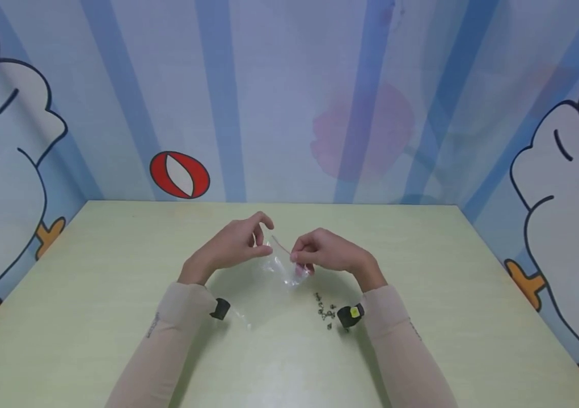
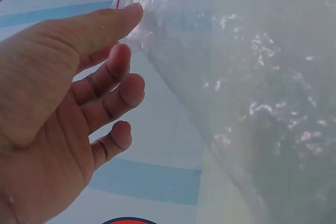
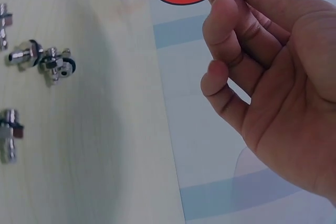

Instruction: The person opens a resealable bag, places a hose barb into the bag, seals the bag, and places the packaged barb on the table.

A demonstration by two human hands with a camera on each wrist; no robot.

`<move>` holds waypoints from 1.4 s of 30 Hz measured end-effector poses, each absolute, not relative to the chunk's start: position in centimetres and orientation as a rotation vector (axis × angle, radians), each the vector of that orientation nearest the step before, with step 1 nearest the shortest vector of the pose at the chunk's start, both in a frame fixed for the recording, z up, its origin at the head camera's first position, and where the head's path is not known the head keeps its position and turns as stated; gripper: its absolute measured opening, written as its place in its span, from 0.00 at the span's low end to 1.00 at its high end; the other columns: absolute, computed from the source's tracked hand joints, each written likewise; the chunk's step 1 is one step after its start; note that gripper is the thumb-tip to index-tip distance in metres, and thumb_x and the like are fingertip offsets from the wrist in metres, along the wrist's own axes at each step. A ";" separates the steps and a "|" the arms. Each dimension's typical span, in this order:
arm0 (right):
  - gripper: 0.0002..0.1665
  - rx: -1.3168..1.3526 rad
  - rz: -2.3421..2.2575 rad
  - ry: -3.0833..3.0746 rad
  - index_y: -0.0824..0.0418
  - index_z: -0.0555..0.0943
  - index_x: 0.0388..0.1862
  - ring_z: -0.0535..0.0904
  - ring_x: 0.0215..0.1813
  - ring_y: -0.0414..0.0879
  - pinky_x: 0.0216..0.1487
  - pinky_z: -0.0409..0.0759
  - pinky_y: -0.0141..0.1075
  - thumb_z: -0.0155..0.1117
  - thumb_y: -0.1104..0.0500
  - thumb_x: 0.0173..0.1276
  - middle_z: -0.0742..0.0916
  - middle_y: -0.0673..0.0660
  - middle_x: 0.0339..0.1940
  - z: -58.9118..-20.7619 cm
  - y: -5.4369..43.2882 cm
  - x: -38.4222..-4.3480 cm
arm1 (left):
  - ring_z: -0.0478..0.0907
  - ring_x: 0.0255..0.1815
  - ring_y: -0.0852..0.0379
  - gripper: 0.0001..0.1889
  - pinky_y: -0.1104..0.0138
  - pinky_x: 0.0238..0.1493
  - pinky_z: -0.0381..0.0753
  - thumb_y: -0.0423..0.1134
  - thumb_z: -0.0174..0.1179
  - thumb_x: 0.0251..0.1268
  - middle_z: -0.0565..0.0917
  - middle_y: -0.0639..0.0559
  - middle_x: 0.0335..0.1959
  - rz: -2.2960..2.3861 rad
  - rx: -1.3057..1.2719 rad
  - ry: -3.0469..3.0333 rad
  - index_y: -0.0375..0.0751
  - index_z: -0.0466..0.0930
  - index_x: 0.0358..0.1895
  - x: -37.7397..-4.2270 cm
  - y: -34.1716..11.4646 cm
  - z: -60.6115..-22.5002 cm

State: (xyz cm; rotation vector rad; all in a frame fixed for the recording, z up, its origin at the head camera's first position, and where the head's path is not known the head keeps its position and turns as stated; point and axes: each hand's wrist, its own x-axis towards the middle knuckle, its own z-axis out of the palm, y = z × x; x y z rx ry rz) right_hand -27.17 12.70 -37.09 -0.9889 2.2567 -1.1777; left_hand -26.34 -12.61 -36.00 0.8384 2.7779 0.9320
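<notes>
A clear zip-lock bag with a pink-red line along its mouth hangs between the two hands. My right hand pinches the bag's edge between thumb and fingertips; in the right wrist view a small bit of plastic shows at the fingertips of that hand. On the other side, my left hand has its thumb and index finger apart beside the bag's upper corner. The left wrist view has the thumb overlapping the bag's edge, its index finger mostly hidden. Whether they touch I cannot tell.
Several small metal fittings with dark rings lie scattered on the pale table, near the right wrist. A small clear plastic piece lies by the left wrist. A printed backdrop stands behind the table.
</notes>
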 end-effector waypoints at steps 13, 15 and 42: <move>0.14 -0.976 -1.272 2.295 0.72 0.83 0.40 0.78 0.28 0.46 0.41 0.75 0.57 0.59 0.59 0.76 0.87 0.54 0.26 -37.3 12.5 -27.2 | 0.81 0.37 0.42 0.08 0.55 0.41 0.81 0.39 0.60 0.73 0.85 0.40 0.37 1.099 0.912 2.496 0.39 0.83 0.46 -25.9 -12.1 -36.5; 0.15 -0.978 -1.287 2.294 0.71 0.84 0.40 0.78 0.28 0.46 0.40 0.75 0.56 0.59 0.59 0.76 0.87 0.54 0.26 -37.3 12.5 -27.2 | 0.81 0.38 0.40 0.10 0.51 0.43 0.81 0.39 0.59 0.74 0.86 0.40 0.38 1.136 0.947 2.449 0.38 0.83 0.49 -25.9 -12.0 -36.6; 0.12 -1.053 -1.477 2.088 0.68 0.83 0.40 0.77 0.33 0.54 0.41 0.76 0.51 0.58 0.59 0.77 0.86 0.60 0.31 -37.2 12.4 -27.0 | 0.82 0.36 0.48 0.11 0.44 0.50 0.76 0.47 0.58 0.74 0.86 0.51 0.34 1.347 0.961 2.347 0.44 0.85 0.43 -25.9 -11.3 -36.2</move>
